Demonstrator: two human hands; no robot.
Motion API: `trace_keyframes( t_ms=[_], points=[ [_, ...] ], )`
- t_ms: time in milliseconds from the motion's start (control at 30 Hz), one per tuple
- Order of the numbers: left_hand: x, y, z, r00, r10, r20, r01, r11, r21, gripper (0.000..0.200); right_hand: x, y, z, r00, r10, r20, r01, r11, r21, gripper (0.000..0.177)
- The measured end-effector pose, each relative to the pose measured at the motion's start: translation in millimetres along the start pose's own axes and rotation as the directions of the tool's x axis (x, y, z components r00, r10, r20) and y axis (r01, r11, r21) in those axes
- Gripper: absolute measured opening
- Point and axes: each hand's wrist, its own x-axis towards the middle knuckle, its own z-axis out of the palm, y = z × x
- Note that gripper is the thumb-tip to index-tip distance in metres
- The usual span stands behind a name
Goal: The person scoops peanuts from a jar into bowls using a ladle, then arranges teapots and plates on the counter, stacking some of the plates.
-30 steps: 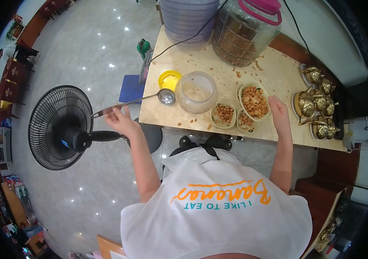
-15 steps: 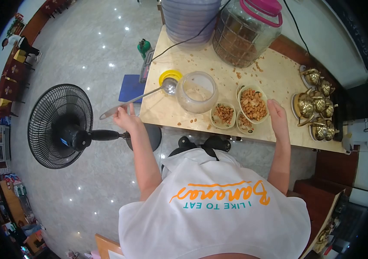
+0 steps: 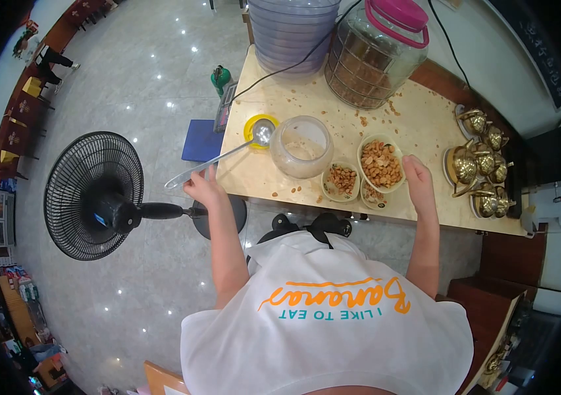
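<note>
Left hand (image 3: 205, 189) in pinch; right hand (image 3: 418, 186) curled; both forearms (image 3: 226, 247) forward, apart.

The white shirt (image 3: 326, 342) reads, upside down, "I LIKE TO EAT Bananas".

One left hand (image 3: 205, 189), one right hand (image 3: 418, 179), one ladle (image 3: 218, 160), three visible bowls (image 3: 330, 192), two jars (image 3: 297, 168), one yellow lid (image 3: 250, 126), one stack of lilac tubs (image 3: 290, 39), one standing fan (image 3: 119, 214), one desk (image 3: 425, 118), one distant person (image 3: 47, 59), golden pots (image 3: 466, 164) too crowded to count surely
</note>
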Motion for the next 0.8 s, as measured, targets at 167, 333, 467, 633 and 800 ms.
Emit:
trace_keyframes(
  t_ms=[167,333,467,633,800],
  points=[
    [-15,-5,-7,0.997,-0.043,0.068,0.044,0.999,-0.011,0.033,0,-1,2,1.000,0.002,-0.007,-0.002,1.000,-0.006,0.028],
    [-24,-21,-30,0.951,-0.241,0.194,0.232,0.970,0.069,0.034,0,-1,4,1.000,0.010,-0.011,-0.010,1.000,-0.008,0.027],
    [-46,-19,-28,0.922,-0.351,0.163,0.339,0.935,0.100,0.029,1,2,5,1.000,0.008,-0.015,-0.008,1.000,0.008,0.027],
    [-38,-40,-35,0.825,-0.506,0.252,0.503,0.860,0.084,0.032,3,-1,5,1.000,0.021,-0.009,-0.021,1.000,0.011,0.027],
    [-35,-55,-25,0.730,-0.623,0.282,0.635,0.770,0.058,0.033,5,1,4,1.000,0.022,-0.001,-0.022,1.000,-0.005,0.026]
  ],
)
